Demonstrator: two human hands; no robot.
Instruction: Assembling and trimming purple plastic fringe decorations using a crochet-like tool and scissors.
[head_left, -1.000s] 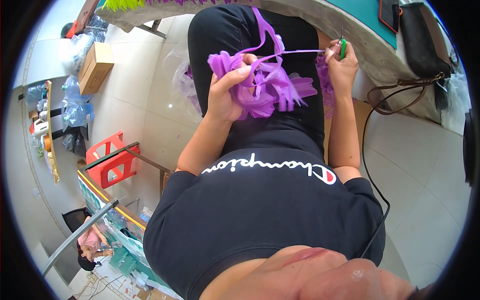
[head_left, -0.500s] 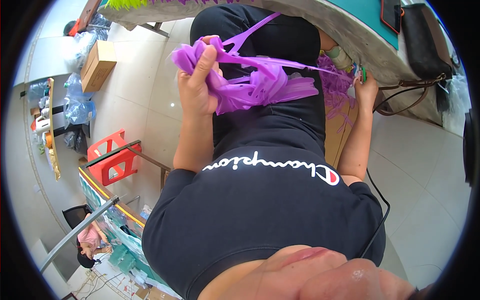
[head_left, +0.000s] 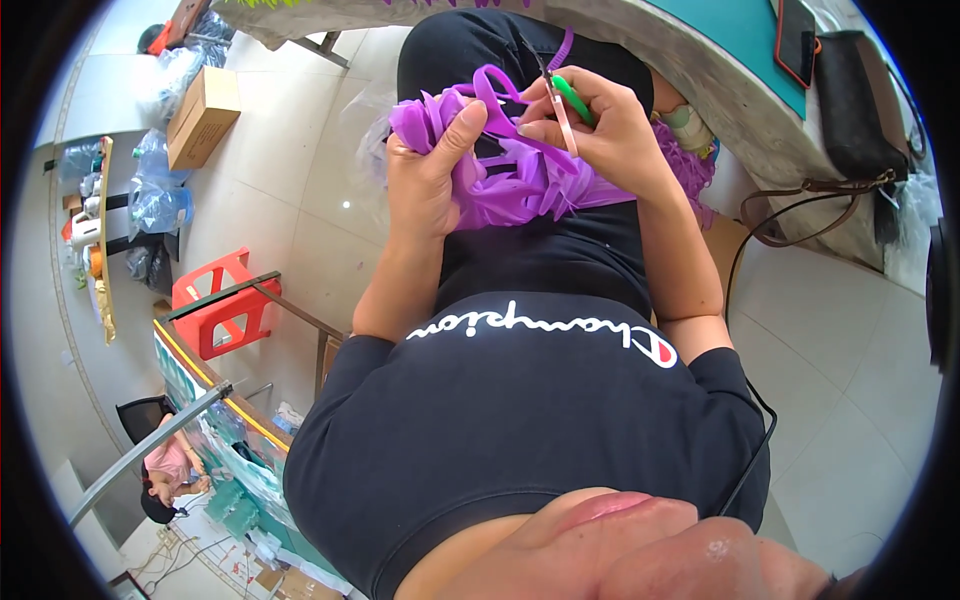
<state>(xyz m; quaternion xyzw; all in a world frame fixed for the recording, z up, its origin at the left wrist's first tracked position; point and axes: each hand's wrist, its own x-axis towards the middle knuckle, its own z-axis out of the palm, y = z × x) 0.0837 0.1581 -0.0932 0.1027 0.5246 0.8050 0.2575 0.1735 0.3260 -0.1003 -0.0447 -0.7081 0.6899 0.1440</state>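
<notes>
My left hand is closed around a bunch of soft purple rubbery straps above my lap. Loops and flat strips of it hang between my hands and over my dark trousers. My right hand grips a small pair of snips with a green handle part and dark, narrow blades pointing away from me. A purple strip runs by the right fingertips; whether they also pinch it I cannot tell. More purple pieces lie in a heap beside my right leg, partly hidden by my right arm.
A worktable with a teal mat runs along the far side, bearing a phone. At its right end are a black bag and a brown strap. To the left stand a carton and a red stool. Another person sits farther off.
My right hand has come in with the snips from the far right to the purple bunch. The long strip stretched toward it is now slack and looped. My left hand has shifted slightly right.
</notes>
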